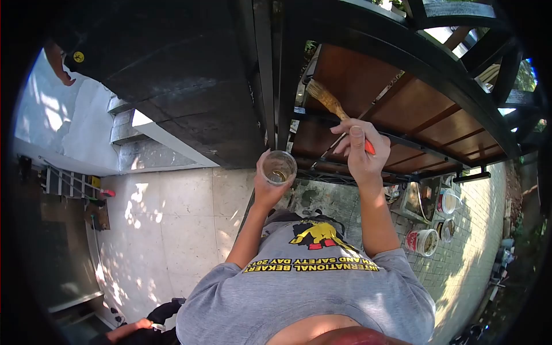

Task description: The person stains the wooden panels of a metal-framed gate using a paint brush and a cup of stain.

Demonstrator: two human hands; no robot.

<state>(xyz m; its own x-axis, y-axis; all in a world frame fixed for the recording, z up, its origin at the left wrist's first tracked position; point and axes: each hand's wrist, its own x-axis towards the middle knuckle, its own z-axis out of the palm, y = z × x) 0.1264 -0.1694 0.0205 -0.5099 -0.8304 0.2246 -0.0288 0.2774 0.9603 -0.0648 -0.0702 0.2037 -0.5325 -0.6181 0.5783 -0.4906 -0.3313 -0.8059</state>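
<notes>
open passage: above the tiled floor; obstacles ahead: dark panel, left, and arched black rail, right.

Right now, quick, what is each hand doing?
Left hand: closed around a clear cup.
Right hand: fingers closed on a brush, bristles pointing away.

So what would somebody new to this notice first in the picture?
Probably the paintbrush in the right hand, its bristles up near the reddish-brown panels set in a dark frame at upper right. Next, the clear cup with a little liquid in the left hand, near the middle. Below, the bright yellow print stands out on the grey shirt.
</notes>
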